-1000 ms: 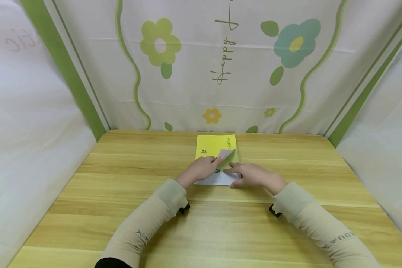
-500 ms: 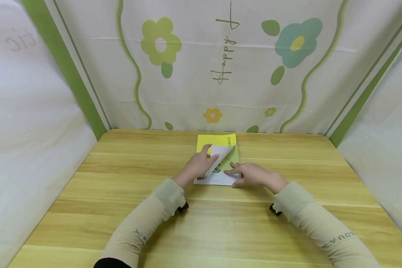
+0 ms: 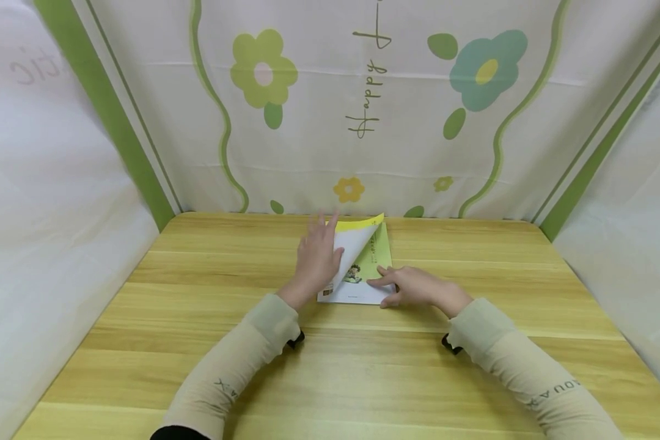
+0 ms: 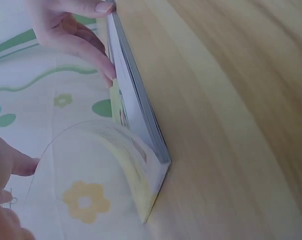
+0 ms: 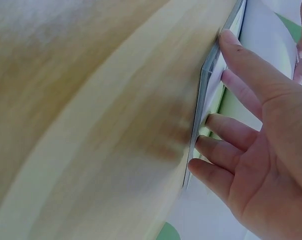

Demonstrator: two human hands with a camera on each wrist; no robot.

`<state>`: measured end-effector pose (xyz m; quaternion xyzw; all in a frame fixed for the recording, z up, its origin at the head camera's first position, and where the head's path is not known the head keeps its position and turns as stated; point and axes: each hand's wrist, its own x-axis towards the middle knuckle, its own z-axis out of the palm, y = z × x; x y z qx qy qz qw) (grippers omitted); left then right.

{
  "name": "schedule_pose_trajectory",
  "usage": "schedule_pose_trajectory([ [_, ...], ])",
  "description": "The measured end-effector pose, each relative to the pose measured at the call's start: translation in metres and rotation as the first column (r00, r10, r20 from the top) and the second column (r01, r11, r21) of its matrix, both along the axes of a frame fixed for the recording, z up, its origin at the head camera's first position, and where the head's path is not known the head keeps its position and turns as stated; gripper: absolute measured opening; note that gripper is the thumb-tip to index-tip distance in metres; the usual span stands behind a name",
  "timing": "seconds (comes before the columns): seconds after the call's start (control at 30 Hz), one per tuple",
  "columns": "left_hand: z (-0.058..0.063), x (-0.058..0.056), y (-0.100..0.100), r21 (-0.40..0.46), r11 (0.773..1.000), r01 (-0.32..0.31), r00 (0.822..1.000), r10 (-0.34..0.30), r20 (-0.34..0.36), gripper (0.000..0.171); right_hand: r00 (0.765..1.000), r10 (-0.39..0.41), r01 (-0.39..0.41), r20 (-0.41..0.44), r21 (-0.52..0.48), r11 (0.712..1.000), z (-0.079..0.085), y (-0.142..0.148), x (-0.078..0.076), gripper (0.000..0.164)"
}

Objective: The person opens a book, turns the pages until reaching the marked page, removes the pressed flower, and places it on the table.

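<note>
Left hand (image 3: 313, 261) is held with fingers extended, thumb against the raised cover (image 3: 355, 242); the booklet (image 3: 365, 273) is touched by spread fingers of the right hand (image 3: 416, 286). Wooden table (image 3: 341, 379) is backed by a flowered curtain (image 3: 319, 91). Booklet is placed between both hands, left part screened by the cover.

A: What's the bench (image 3: 335, 379) made of?

B: It has a wood-grain top, yellowish-brown, with paler and darker bands running left to right.

A: And its shape?

B: The far corners are rounded. A soft sheen lies on the near middle part.

A: What's lying on it?

B: A thin book (image 3: 365, 269), close to the far edge, about midway between the sides.

A: Flat?

B: Its block of pages is. The yellow cover (image 3: 352, 241) curves up along the left, baring a pale green and white page with a small drawn figure.
</note>
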<state>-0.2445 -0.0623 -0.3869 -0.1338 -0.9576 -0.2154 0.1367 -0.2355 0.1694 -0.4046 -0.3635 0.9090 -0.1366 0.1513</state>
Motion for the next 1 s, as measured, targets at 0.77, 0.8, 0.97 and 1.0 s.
schedule_pose_trajectory([
  [0.77,-0.011,-0.003,-0.042,-0.338,0.941,0.011,0.994,0.028,0.108,0.052,1.000,-0.019,0.018,0.012,0.022,1.000,0.000,-0.001,0.001,0.057],
  [0.8,-0.014,-0.003,-0.044,-0.340,0.941,0.012,0.992,0.032,0.123,0.053,1.000,-0.018,0.017,0.012,0.021,1.000,0.000,-0.001,0.001,0.057],
  [0.97,-0.015,-0.005,-0.048,-0.334,0.942,0.024,0.976,0.050,0.211,0.057,1.000,-0.018,0.018,0.015,0.019,1.000,0.002,-0.001,0.001,0.059],
  [1.0,-0.015,-0.006,-0.049,-0.334,0.942,0.027,0.972,0.054,0.231,0.058,1.000,-0.017,0.017,0.017,0.017,1.000,0.002,-0.001,0.001,0.059],
])
